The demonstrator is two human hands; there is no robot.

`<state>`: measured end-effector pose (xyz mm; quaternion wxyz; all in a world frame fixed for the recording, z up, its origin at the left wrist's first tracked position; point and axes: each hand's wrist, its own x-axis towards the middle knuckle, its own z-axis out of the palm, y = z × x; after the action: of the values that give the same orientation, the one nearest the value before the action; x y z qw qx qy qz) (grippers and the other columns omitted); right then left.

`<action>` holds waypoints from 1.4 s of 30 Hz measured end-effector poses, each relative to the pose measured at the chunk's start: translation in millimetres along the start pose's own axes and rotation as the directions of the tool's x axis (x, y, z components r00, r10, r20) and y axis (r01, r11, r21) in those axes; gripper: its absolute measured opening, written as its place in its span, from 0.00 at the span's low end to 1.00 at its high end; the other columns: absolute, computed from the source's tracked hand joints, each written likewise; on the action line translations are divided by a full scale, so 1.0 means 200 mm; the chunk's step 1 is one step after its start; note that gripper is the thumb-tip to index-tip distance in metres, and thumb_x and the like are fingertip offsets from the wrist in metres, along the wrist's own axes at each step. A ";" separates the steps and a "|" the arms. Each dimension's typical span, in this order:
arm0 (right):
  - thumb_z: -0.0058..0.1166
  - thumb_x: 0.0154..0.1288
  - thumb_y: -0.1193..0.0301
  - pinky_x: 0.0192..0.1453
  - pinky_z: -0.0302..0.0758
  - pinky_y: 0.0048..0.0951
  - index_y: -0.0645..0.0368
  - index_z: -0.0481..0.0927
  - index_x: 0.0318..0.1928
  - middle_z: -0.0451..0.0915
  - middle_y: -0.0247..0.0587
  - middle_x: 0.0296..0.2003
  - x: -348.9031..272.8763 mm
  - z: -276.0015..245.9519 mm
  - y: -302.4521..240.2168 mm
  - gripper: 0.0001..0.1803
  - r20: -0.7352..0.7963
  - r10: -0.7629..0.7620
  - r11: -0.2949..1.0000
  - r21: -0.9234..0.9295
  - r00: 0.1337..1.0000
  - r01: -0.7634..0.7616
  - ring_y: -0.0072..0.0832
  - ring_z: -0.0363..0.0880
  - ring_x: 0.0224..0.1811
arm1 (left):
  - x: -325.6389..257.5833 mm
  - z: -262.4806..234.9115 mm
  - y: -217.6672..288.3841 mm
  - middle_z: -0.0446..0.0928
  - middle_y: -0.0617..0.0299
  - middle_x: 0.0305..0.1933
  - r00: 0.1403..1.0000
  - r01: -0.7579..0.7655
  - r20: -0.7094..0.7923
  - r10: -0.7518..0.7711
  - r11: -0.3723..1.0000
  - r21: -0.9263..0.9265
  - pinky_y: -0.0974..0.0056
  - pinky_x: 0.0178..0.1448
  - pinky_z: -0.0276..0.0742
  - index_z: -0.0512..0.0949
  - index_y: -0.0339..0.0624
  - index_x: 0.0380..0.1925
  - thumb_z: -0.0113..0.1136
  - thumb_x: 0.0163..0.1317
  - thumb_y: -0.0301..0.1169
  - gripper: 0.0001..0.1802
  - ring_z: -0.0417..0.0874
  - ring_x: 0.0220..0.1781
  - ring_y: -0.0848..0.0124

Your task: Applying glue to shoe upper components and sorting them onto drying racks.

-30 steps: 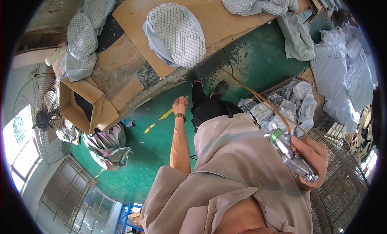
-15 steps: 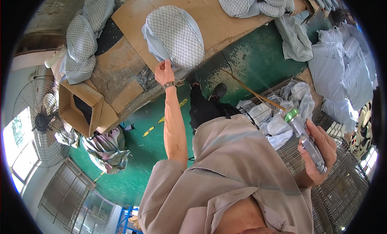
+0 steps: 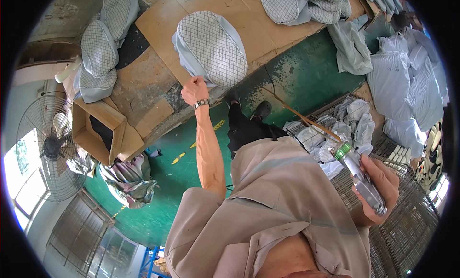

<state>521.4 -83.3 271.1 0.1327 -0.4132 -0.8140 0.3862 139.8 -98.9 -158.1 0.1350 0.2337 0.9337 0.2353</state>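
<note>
My left hand, a watch on its wrist, is stretched out and closed on the lower edge of a pale blue cushion with a black net cover, which lies on the cardboard-covered worktable. My right hand is held near my body, gripping a clear spray bottle with a green nozzle that points away from me. A thin wooden stick slants above the wire cage next to the bottle.
More netted cushions lie at the table's left and far edge. A wire cage with white cloth pieces stands at my right. Pale blue covers, a standing fan, an open cardboard box and green floor surround me.
My left arm has reached from the floor side up to the table and taken hold of the netted cushion's edge. My right hand has turned the bottle slightly and kept its place.
</note>
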 end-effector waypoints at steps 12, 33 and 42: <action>0.68 0.52 0.61 0.35 0.74 0.28 0.75 0.82 0.52 0.83 0.50 0.30 0.02 0.03 0.00 0.32 -0.122 -0.046 0.998 -0.046 0.991 0.041 0.33 0.82 0.30 | 0.01 -0.07 0.03 0.84 0.51 0.27 1.000 0.001 -0.006 -0.002 0.997 -0.077 0.51 0.38 0.80 0.86 0.44 0.26 0.66 0.52 0.39 0.10 0.86 0.32 0.49; 0.64 0.55 0.78 0.48 0.78 0.30 0.72 0.78 0.60 0.86 0.53 0.39 0.13 0.11 0.00 0.29 -0.130 0.180 0.984 0.034 0.975 -0.177 0.35 0.86 0.40 | 0.51 -0.50 0.80 0.77 0.57 0.24 0.979 -0.121 0.013 0.202 0.632 -0.765 0.61 0.37 0.76 0.80 0.34 0.34 0.61 0.59 0.32 0.10 0.78 0.28 0.68; 0.64 0.53 0.79 0.46 0.77 0.29 0.71 0.80 0.57 0.85 0.51 0.38 0.24 0.20 -0.05 0.28 -0.099 0.257 0.959 0.152 0.961 -0.241 0.34 0.85 0.39 | 0.84 -0.67 0.93 0.85 0.49 0.26 0.896 -0.267 0.235 0.376 0.881 -0.390 0.57 0.37 0.80 0.87 0.42 0.26 0.60 0.54 0.46 0.18 0.87 0.26 0.58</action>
<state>464.4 -70.4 247.6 0.1589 -0.5244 -0.7174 0.4303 18.6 80.2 25.5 0.2746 0.3929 0.7925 0.3771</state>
